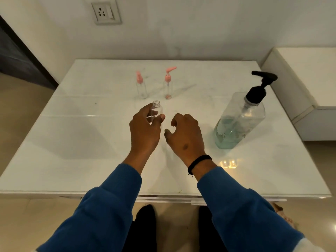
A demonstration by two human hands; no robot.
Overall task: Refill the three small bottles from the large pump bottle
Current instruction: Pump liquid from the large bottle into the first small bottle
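My left hand (145, 128) grips a small clear bottle (156, 109) with its neck uncapped, held upright just above the middle of the white marble table (91, 142). My right hand (183, 135) hovers close beside it with curled fingers; whatever lies inside them is hidden. Two more small clear bottles stand further back, both with pink pump tops: one on the left (141, 86), one on the right (168, 84). The large clear pump bottle (240, 120) has a black pump and stands at the right, holding blue-green liquid in its lower part.
A white cabinet (305, 91) adjoins the table's right side. A wall socket (103, 12) is on the wall behind. The table's front edge is near my body, and my dark-trousered legs show below it.
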